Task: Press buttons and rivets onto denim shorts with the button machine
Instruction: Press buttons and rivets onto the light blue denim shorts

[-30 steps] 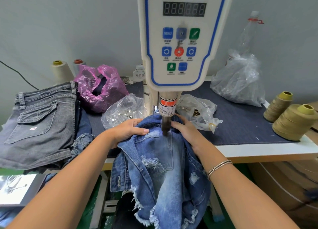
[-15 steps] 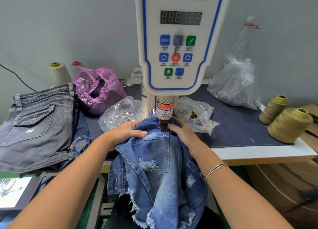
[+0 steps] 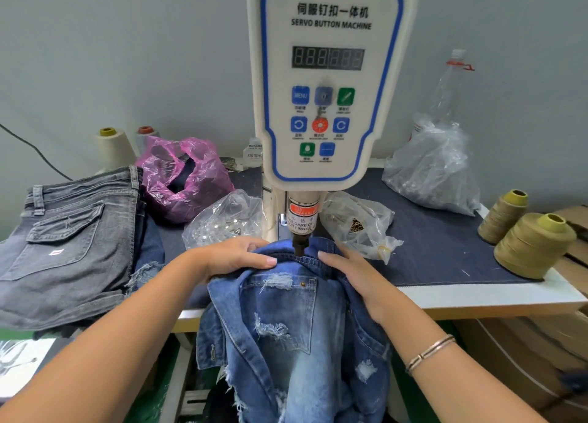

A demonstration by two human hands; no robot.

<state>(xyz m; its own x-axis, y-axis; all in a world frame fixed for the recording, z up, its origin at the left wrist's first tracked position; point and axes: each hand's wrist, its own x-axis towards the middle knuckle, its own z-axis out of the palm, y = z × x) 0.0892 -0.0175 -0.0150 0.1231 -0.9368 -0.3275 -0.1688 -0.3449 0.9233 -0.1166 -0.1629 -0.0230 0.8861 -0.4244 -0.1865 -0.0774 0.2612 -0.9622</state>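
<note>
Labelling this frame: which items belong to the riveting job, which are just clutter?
In the job:
blue denim shorts
button machine
left hand
right hand
clear bag of fasteners

Lying about:
grey shorts
pink bag
olive thread cones
plastic bottle

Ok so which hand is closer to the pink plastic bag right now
Left. The left hand rests on the blue denim shorts just below and right of the pink plastic bag; the right hand lies across the machine's punch, farther away.
</note>
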